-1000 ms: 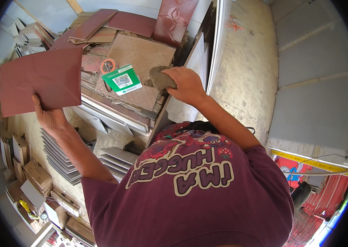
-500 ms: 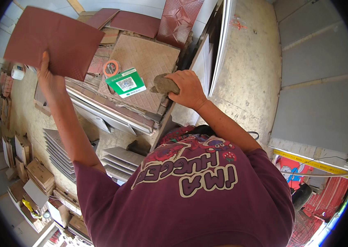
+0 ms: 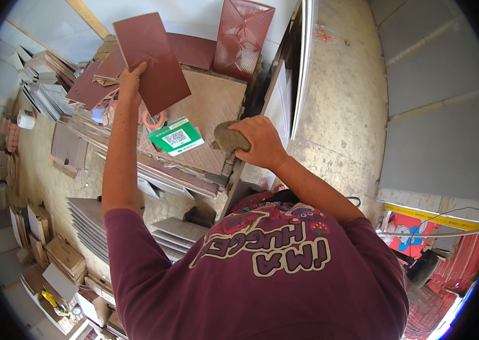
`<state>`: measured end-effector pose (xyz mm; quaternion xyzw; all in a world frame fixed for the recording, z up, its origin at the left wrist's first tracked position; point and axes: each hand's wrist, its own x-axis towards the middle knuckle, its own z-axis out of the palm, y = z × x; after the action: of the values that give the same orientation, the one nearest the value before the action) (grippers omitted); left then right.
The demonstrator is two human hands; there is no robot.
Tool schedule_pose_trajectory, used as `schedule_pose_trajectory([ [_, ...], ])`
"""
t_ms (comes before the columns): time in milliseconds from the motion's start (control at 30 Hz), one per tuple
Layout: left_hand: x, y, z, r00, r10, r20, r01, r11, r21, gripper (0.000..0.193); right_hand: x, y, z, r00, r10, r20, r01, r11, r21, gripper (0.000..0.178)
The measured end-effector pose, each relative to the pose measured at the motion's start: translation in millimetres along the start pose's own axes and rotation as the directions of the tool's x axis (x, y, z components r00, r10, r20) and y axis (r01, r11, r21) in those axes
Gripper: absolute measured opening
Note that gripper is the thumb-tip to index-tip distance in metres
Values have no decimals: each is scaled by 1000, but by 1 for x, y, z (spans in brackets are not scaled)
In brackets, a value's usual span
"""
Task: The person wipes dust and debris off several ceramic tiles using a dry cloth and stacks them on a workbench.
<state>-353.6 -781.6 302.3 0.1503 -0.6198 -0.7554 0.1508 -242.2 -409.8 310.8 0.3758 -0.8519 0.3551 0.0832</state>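
Note:
My left hand [image 3: 131, 80] grips a dark red tile [image 3: 157, 65] by its left edge and holds it up above the far left part of a stacked work surface. Closed around a brown, stone-like lump [image 3: 227, 137] is my right hand [image 3: 261, 141], over the right edge of the stack. On top of this stack lies a large square tan tile [image 3: 214, 99] with a textured face. A green and white card [image 3: 176, 137] with a printed square code rests there between my hands. An orange-rimmed tape roll [image 3: 154, 120] sits beside the card, partly covered by the held tile.
A glossy embossed red tile [image 3: 244, 39] leans on the wall at the back. More dark red tiles [image 3: 194, 51] lie behind the held one. Grey tiles [image 3: 88, 224] stand in rows below left. Cardboard boxes [image 3: 64, 255] are at lower left. White panels [image 3: 303, 68] rise on the right.
My left hand has moved right with the dark red tile, which now appears narrower and more upright. My right hand still holds the brown lump near the same place.

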Motion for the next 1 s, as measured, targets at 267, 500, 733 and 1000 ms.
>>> schedule_pose_trajectory([
  [267, 32, -48, 16, 950, -287, 128, 281, 958, 57, 25, 0, 1, 2, 1000, 26, 15, -26, 999, 37, 47],
  [500, 50, -71, 21, 912, -382, 149, 381, 924, 36, 24, 0, 3, 1, 998, 65, 19, -66, 996, 65, 49],
  [733, 59, -87, 15, 886, -429, 177, 428, 903, 44, 27, 1, 5, 4, 997, 69, 23, -70, 996, 53, 50],
  [1000, 69, -95, 5, 838, -523, 156, 525, 851, 36, 32, 3, 2, 0, 997, 72, 37, -73, 997, 39, 49],
])
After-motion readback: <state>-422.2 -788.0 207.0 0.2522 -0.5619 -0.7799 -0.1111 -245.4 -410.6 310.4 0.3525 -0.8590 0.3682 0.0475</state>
